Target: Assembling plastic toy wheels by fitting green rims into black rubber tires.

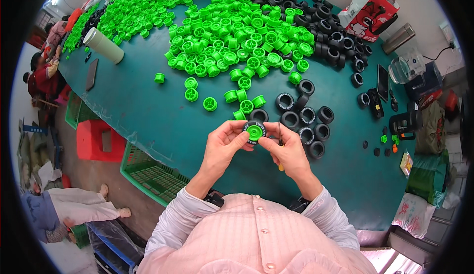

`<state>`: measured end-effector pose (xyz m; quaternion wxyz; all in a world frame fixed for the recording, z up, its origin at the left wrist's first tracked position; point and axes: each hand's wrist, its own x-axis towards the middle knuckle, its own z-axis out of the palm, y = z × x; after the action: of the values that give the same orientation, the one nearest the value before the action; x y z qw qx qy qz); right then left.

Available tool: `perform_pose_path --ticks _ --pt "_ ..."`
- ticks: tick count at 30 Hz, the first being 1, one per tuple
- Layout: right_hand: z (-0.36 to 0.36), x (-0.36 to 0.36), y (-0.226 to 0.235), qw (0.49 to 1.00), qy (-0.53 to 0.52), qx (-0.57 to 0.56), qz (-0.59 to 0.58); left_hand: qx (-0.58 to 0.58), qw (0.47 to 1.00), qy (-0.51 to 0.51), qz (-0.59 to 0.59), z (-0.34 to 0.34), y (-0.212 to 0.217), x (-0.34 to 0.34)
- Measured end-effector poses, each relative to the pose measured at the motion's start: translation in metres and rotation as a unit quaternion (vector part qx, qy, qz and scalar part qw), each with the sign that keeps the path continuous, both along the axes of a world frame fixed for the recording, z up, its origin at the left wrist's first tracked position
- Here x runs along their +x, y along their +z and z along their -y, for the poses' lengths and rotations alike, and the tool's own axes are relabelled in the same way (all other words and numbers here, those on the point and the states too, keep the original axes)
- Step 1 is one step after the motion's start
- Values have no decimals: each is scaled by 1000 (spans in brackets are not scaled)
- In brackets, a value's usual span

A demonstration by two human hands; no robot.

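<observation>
My left hand point(224, 143) is closed around the rim of a toy wheel point(255, 133), a green plastic hub sitting inside a black rubber tyre with pale lettering. From the other side my right hand point(289, 153) presses its thumb against the wheel. Tucked in that same hand is a thin tool point(280, 142) with a slim metal shaft and a yellow handle end; its exact kind is hidden by the fingers. Just beyond the wheel lies a loose black tyre point(258, 115), beside several green hubs point(246, 106). More loose tyres point(307, 135) are near my right hand.
Across the green table point(163, 121) spread a large heap of green hubs point(232, 37) and a pile of black tyres point(328, 37). A pale cup point(103, 46) and steel flask point(399, 38) stand farther out. Left are a red stool point(89, 141), green crates point(148, 170) and other people.
</observation>
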<state>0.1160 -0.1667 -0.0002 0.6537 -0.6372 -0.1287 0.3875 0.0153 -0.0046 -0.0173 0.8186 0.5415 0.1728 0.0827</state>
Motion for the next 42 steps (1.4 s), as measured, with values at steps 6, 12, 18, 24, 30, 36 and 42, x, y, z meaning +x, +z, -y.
perform_pose_path --ticks 6,12,18,24,30,36,42 --pt "7 4 -3 1000 -10 -4 8 -17 999 -26 -17 4 -4 6" --pt "6 7 -2 965 0 -29 260 -12 999 -47 20 0 -3 7" --pt "-2 2 11 911 -16 -44 410 -26 998 -23 49 -1 7 2" --pt "3 7 4 997 7 28 -72 138 988 5 73 4 12 1" --pt "1 6 3 998 2 15 -66 203 977 -9 60 3 9 1" --pt "-6 -3 3 998 -20 -1 62 41 999 3 -5 1 6 2" --pt "-8 -5 -14 975 -17 -15 220 139 990 13 20 4 5 2"
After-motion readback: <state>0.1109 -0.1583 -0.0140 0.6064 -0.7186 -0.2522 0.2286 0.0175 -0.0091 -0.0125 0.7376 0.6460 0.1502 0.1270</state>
